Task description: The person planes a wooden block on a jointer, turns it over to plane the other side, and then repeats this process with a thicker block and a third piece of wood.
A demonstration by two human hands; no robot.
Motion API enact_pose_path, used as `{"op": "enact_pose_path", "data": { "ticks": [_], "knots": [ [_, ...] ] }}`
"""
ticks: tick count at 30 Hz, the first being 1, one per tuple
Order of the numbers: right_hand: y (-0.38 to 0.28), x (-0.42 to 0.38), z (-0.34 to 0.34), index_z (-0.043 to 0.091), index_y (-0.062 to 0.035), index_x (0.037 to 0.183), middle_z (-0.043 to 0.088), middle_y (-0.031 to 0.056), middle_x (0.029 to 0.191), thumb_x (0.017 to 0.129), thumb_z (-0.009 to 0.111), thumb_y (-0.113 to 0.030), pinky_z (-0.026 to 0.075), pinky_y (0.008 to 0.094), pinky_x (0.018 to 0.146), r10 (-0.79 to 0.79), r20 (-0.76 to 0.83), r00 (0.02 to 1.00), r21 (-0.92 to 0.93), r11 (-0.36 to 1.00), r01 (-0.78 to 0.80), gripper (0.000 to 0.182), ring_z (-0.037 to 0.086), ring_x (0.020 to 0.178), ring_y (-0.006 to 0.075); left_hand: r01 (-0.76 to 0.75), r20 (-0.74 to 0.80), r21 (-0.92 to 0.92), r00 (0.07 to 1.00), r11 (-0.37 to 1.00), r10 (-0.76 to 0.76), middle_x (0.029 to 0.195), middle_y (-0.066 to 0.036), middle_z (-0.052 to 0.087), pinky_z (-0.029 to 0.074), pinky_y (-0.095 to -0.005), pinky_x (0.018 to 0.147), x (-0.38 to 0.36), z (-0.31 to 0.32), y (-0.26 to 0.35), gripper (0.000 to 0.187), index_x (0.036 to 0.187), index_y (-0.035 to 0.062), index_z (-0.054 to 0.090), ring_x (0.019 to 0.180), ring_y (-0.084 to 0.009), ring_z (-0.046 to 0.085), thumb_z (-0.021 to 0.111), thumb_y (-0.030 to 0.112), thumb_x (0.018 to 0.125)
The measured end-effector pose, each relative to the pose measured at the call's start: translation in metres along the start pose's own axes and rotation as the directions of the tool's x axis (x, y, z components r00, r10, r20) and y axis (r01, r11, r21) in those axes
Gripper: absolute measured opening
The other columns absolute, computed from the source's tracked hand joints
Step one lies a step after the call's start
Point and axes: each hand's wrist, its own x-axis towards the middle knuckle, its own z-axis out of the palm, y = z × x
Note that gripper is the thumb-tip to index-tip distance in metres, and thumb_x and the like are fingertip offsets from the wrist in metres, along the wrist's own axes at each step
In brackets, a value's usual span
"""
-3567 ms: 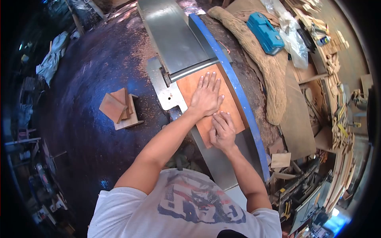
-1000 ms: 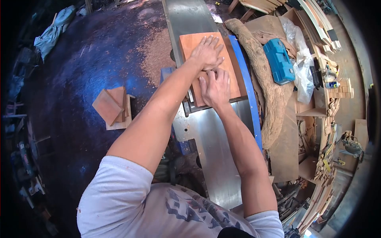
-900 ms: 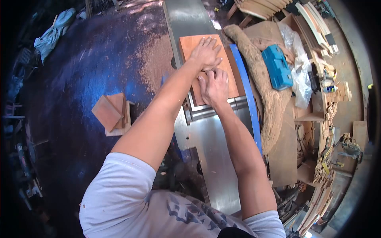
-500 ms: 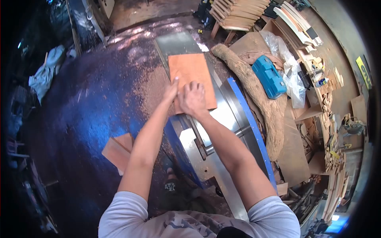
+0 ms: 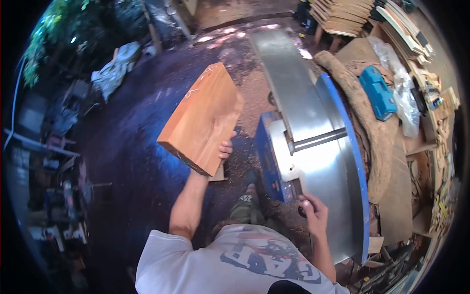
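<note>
A thick reddish-brown wooden block [image 5: 203, 120] is held up and tilted to the left of a metal machine bed. My left hand [image 5: 225, 148] grips its lower right side, the fingers wrapped around the edge and the palm hidden beneath the wood. White marks show on the block's upper left face. At the near left edge of the jointer-like machine [image 5: 318, 161], my right hand [image 5: 315, 210] is closed, its fingers bent together by a dark knob or lever. Whatever lies between those fingers is too small to make out.
A blue fence [image 5: 348, 147] runs along the machine's right side. Beyond it lie a long rough log [image 5: 364, 122] and a teal case [image 5: 378, 93]. Wood pieces are stacked at the right. Sawdust covers the floor, and a pale board [image 5: 219, 174] lies below the block.
The block has been lifted off the machine bed and moved left, tilted, in my left hand. My right hand has let go of it and moved back to the machine's near edge. The view has shifted left.
</note>
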Motion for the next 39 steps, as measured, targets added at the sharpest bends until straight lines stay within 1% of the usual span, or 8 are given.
{"op": "enact_pose_path", "data": {
  "ticks": [5, 19, 28, 29, 34, 36, 38, 39],
  "knots": [
    [0.015, -0.082, -0.036, 0.07, 0.0071, 0.127, 0.077, 0.016, 0.115, 0.103, 0.067, -0.019, 0.056, 0.0339, 0.093, 0.014, -0.004, 1.0, -0.035, 0.999, -0.014, 0.035, 0.072, 0.104, 0.02, 0.063, 0.31, -0.041, 0.949, 0.997, -0.047, 0.105, -0.016, 0.051, 0.052, -0.0425, 0.078, -0.033, -0.01, -0.109, 0.086, 0.165, -0.0054, 0.022, 0.092, -0.0266, 0.055, 0.044, 0.056, 0.108],
    [-0.05, -0.17, -0.084, 0.069, 0.0059, 0.127, 0.076, 0.0188, 0.115, 0.099, 0.074, -0.017, 0.058, 0.0368, 0.088, -0.357, 0.107, 0.928, -0.123, 0.921, 0.369, 0.037, 0.075, 0.099, 0.0262, 0.435, 0.354, 0.098, 0.825, 0.895, -0.44, 0.104, -0.017, 0.055, 0.052, -0.043, 0.077, -0.018, 0.001, -0.305, 0.09, 0.164, -0.0047, 0.025, 0.088, -0.0255, 0.058, 0.047, 0.059, 0.105],
    [-0.074, -0.225, -0.064, 0.054, 0.0067, 0.143, 0.064, 0.0224, 0.137, 0.082, 0.091, -0.027, 0.056, 0.0396, 0.101, -0.516, -0.165, 0.841, -0.145, 0.856, 0.496, 0.079, 0.067, 0.122, 0.0292, -0.046, -0.075, 0.481, 0.993, 0.876, 0.094, 0.124, -0.018, 0.063, 0.056, -0.0432, 0.094, 0.018, -0.055, -0.405, 0.08, 0.156, 0.0002, 0.043, 0.107, -0.0279, 0.066, 0.031, 0.065, 0.111],
    [-0.076, -0.23, -0.064, 0.053, 0.0066, 0.143, 0.065, 0.0219, 0.136, 0.08, 0.093, -0.026, 0.055, 0.0397, 0.101, -0.503, -0.213, 0.838, -0.136, 0.864, 0.484, 0.081, 0.067, 0.122, 0.0292, 0.047, -0.271, 0.728, 0.936, 0.683, 0.224, 0.141, -0.018, 0.061, 0.051, -0.0442, 0.112, 0.007, -0.033, -0.431, 0.081, 0.157, 0.0015, 0.042, 0.129, -0.0309, 0.063, 0.025, 0.066, 0.111],
    [-0.024, -0.215, -0.104, 0.053, 0.0073, 0.139, 0.069, 0.016, 0.123, 0.077, 0.086, -0.006, 0.056, 0.0399, 0.099, -0.199, -0.537, 0.82, -0.122, 0.98, 0.158, 0.071, 0.068, 0.113, 0.023, 0.259, -0.4, 0.743, 0.911, 0.617, 0.099, 0.152, -0.021, 0.055, 0.048, -0.0486, 0.116, 0.023, -0.095, -0.478, 0.083, 0.158, -0.0016, 0.04, 0.137, -0.033, 0.058, 0.028, 0.066, 0.111],
    [-0.023, -0.216, -0.14, 0.058, 0.0038, 0.135, 0.072, 0.0193, 0.122, 0.074, 0.086, -0.004, 0.058, 0.0427, 0.097, -0.36, -0.394, 0.846, -0.305, 0.919, 0.249, 0.068, 0.072, 0.109, 0.0274, 0.513, -0.468, 0.707, 0.855, 0.487, -0.222, 0.141, -0.019, 0.065, 0.057, -0.0439, 0.105, 0.034, -0.13, -0.461, 0.066, 0.152, -0.0025, 0.048, 0.125, -0.0297, 0.066, 0.038, 0.052, 0.115],
    [-0.019, -0.209, -0.172, 0.061, 0.0, 0.133, 0.072, 0.0196, 0.125, 0.067, 0.086, -0.004, 0.058, 0.0464, 0.099, -0.653, -0.102, 0.751, -0.597, 0.644, 0.478, 0.071, 0.073, 0.111, 0.033, 0.497, -0.492, 0.844, 0.867, 0.201, -0.079, 0.129, -0.017, 0.071, 0.063, -0.0374, 0.093, 0.041, -0.11, -0.458, 0.046, 0.142, -0.0033, 0.059, 0.114, -0.0253, 0.071, 0.047, 0.032, 0.115],
    [-0.012, -0.209, -0.188, 0.062, -0.0019, 0.132, 0.073, 0.0198, 0.126, 0.064, 0.086, -0.004, 0.058, 0.0482, 0.099, -0.734, 0.079, 0.674, -0.682, 0.454, 0.574, 0.072, 0.073, 0.112, 0.0357, 0.483, -0.522, 0.819, 0.851, 0.31, 0.053, 0.124, -0.017, 0.073, 0.064, -0.0368, 0.09, 0.043, -0.094, -0.449, 0.037, 0.136, -0.0052, 0.064, 0.112, -0.0241, 0.071, 0.051, 0.02, 0.112]
  ]
}}
